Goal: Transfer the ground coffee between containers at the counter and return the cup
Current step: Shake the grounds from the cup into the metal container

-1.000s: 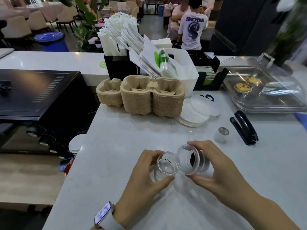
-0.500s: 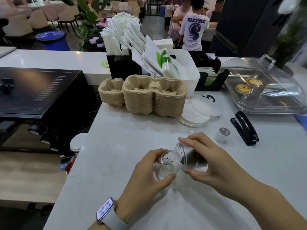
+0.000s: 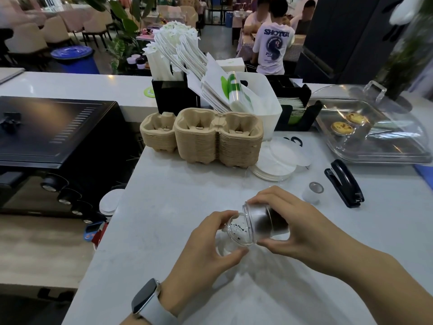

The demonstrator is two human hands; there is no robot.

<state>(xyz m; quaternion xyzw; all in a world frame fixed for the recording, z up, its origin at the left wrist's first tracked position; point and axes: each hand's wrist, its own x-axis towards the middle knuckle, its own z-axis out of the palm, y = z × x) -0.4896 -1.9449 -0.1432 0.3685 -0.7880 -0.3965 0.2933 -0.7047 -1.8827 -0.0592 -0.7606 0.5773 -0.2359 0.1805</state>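
Two small clear plastic cups meet mouth to mouth low in the head view, above the pale counter (image 3: 168, 207). My left hand (image 3: 201, 252) grips the lower cup (image 3: 234, 231), which holds a few dark coffee specks. My right hand (image 3: 295, 228) holds the second clear cup (image 3: 264, 224) tipped on its side, rim over the lower cup. Dark ground coffee lies inside it toward its base. A smartwatch (image 3: 146, 301) is on my left wrist.
A small white capsule with a metal top (image 3: 312, 192) and a black stapler (image 3: 345, 182) lie to the right. Stacked pulp cup carriers (image 3: 201, 137), clear lids (image 3: 278, 158), a covered pastry tray (image 3: 375, 132) and a black machine (image 3: 51, 134) at left surround the work spot.
My right hand has tilted its cup further over, so its mouth now faces down-left into the cup in my left hand. Both hands stayed in about the same place.
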